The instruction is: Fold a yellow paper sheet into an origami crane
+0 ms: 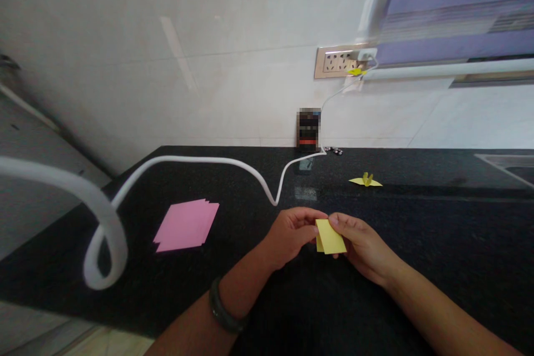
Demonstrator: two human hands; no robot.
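Note:
A small sheet of yellow paper (332,238), folded over on itself, is held up above the dark countertop between both hands. My left hand (291,236) grips its left edge, with thumb and fingers closed at the upper left corner. On the other side my right hand (359,242) pinches it, thumb on the front face and fingers behind. A lower layer of the paper shows at the left under the upper flap. Beyond the right hand, a folded yellow paper figure (366,180) with spread points lies on the counter.
Pink paper sheets (187,225) lie at the left. A thick white cable (200,159) loops across the black counter (250,189). A phone-like device (308,129), blurred, leans on the wall below a socket panel (334,63). A sink edge (504,167) shows at far right.

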